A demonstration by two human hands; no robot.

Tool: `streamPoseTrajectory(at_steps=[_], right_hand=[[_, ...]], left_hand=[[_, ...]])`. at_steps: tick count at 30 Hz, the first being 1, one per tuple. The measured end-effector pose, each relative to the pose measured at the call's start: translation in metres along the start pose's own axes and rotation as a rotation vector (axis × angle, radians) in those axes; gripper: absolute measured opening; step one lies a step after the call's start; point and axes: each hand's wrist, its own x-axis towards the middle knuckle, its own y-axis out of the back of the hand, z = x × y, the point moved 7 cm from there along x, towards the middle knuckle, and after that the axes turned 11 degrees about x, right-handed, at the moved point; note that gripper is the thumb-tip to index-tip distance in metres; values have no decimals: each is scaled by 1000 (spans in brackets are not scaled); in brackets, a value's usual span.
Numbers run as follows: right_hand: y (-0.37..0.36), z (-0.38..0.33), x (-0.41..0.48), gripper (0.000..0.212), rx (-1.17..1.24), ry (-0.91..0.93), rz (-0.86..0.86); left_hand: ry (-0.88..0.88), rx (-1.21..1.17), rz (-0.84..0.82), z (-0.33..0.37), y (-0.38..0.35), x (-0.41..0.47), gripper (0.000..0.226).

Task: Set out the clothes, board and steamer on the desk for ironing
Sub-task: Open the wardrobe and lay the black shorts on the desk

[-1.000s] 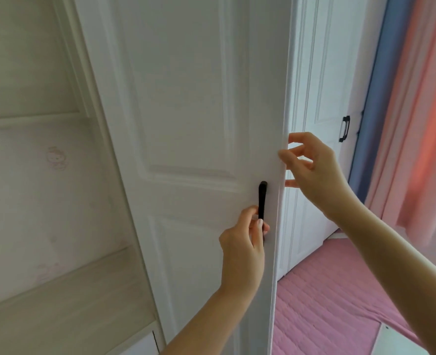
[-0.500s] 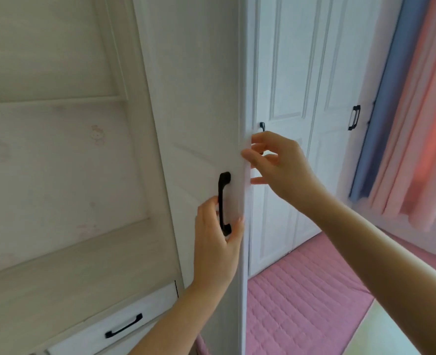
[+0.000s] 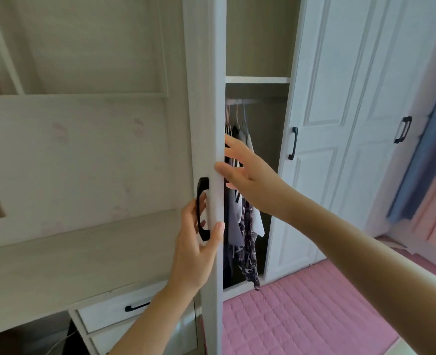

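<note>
White panelled closed doors (image 3: 340,124) fill the right of the frame above a pink quilted mat (image 3: 301,316), with blue and pink curtains (image 3: 429,175) at the far right edge. At centre a tall white wardrobe door (image 3: 211,73) stands edge-on, open enough to show the compartment behind it.

The left grip (image 3: 196,242), a bare hand, holds this door at its black bar handle (image 3: 202,208). Its fingers are slipped behind the bar and its thumb presses on the door's edge, apparently to steer the swing. The right grip (image 3: 250,175) is wide, with fingers straight and spread. Its thumb tip rests on the door's edge, likely to steady the panel or to reach for what hangs inside.

The task's clothes, a bunch of pale and dark patterned garments (image 3: 245,226), hang on slim hangers from a rail (image 3: 258,100) at centre frame, just behind the right grip. Whether it touches them I cannot tell. The pale wood bench (image 3: 71,252), where they must end up, lies at lower left above black-handled drawers (image 3: 114,308). Neither board nor steamer shows.
</note>
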Motion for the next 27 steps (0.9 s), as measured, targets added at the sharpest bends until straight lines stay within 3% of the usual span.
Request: streamPoseTrajectory(at_steps=[6, 15, 21, 27], right_hand=[[-16, -1, 9, 67, -31, 61, -22], [-5, 5, 8, 62, -8, 75, -30], [12, 31, 2, 62, -245, 61, -79], [50, 70, 0, 56, -435, -12, -106]], left_hand=[[29, -20, 41, -4, 19, -5, 51], [48, 18, 109, 2, 12, -9, 50], [-13, 252, 296, 15, 11, -17, 65], [-161, 549, 460, 45, -1, -22, 64]])
